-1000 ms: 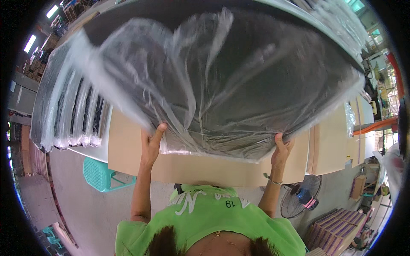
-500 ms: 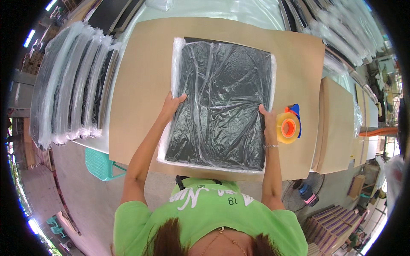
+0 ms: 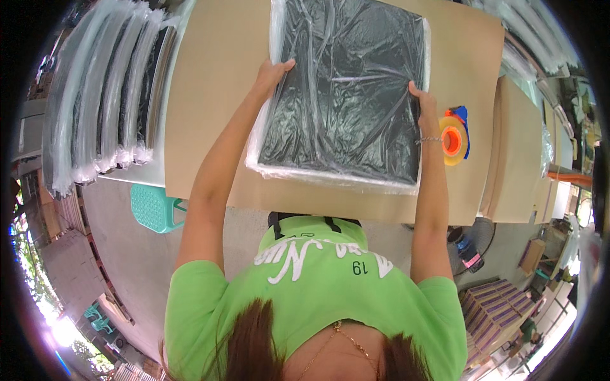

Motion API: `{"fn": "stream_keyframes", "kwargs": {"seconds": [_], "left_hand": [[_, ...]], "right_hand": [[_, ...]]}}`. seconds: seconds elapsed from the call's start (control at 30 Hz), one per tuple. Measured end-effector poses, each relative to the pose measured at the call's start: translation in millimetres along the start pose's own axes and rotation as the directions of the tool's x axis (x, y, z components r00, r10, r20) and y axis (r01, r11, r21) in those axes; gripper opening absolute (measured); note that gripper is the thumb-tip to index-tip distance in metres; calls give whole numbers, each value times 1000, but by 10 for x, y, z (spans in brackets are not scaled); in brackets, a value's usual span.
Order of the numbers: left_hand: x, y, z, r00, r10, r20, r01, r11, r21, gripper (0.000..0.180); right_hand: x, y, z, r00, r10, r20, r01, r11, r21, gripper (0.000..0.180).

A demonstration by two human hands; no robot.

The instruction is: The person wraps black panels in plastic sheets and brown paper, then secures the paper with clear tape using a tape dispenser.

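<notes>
A flat black rectangular panel (image 3: 343, 95) wrapped in crinkled clear plastic lies on a large brown cardboard sheet (image 3: 213, 95). Pale padding shows along its edges, and its far end runs out of the picture. At its left edge my left hand (image 3: 273, 73) is closed, thumb on the top face. My right hand (image 3: 422, 101) grips the right edge the same way, the film creasing out from its thumb. The other fingers of both hands are mostly hidden beside or under the panel. Right of my right wrist sits a tape dispenser (image 3: 454, 136) with an orange core and blue part.
Several plastic-wrapped panels (image 3: 105, 89) stand in a row at the left table edge. More wrapped panels (image 3: 540, 38) lie at the far right, near stacked cardboard (image 3: 518, 146). A green stool (image 3: 152, 206) and a floor fan (image 3: 470, 244) stand below the table.
The view has shifted, so the table and everything on it appear higher. Against the tape dispenser, the panel and both hands have moved slightly away from my body. Both grips stay the same.
</notes>
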State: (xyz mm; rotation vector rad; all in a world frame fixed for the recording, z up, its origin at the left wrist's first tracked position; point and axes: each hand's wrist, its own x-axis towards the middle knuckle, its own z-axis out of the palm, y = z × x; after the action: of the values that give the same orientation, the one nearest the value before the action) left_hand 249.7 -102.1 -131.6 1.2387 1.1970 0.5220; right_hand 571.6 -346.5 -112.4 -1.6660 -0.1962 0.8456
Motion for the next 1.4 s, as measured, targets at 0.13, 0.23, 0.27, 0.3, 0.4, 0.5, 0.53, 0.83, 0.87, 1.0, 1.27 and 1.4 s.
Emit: {"fn": "stream_keyframes", "kwargs": {"seconds": [0.13, 0.23, 0.27, 0.3, 0.4, 0.5, 0.53, 0.83, 0.87, 1.0, 1.27, 1.4], "left_hand": [[-108, 175, 124, 998, -54, -45, 57, 997, 61, 52], [-91, 197, 123, 992, -99, 75, 101, 994, -34, 52], [-88, 181, 123, 994, -91, 56, 91, 996, -12, 52], [-75, 173, 130, 996, -82, 37, 82, 997, 9, 52], [6, 73, -18, 996, -85, 30, 85, 996, -7, 46], [57, 76, 61, 998, -55, 40, 56, 998, -33, 38], [46, 99, 125, 998, -41, 40, 42, 998, -35, 36], [-21, 111, 129, 998, -27, 64, 32, 996, -82, 45], [-50, 129, 186, 998, -23, 55, 26, 997, -66, 46], [-41, 122, 107, 1000, -14, -6, 14, 999, -48, 48], [-7, 23, 25, 998, 37, -59, -37, 999, 3, 50], [99, 13, 151, 995, 80, -59, -82, 996, -19, 52]], "right_hand": [[133, -12, -63, 994, 82, -67, -89, 990, -113, 63], [181, 29, -102, 993, 75, -87, -84, 991, -103, 45], [179, 28, -105, 995, 75, -62, -80, 993, -84, 50], [161, 0, -94, 997, 73, -37, -75, 995, -67, 55], [22, -103, 73, 997, 68, 31, -67, 997, -27, 59], [79, -107, 5, 997, 71, 21, -71, 997, 7, 58], [137, -79, -45, 997, 78, 8, -78, 997, 19, 57], [256, -32, -38, 996, 85, -5, -85, 996, -5, 58], [255, -29, -85, 994, 111, -25, -111, 994, -12, 58], [224, -126, 31, 990, 139, -23, -139, 990, -1, 58], [151, -105, 114, 998, 59, -27, -61, 994, -96, 62], [270, -32, -33, 998, 34, -54, -38, 996, -78, 52]]}}
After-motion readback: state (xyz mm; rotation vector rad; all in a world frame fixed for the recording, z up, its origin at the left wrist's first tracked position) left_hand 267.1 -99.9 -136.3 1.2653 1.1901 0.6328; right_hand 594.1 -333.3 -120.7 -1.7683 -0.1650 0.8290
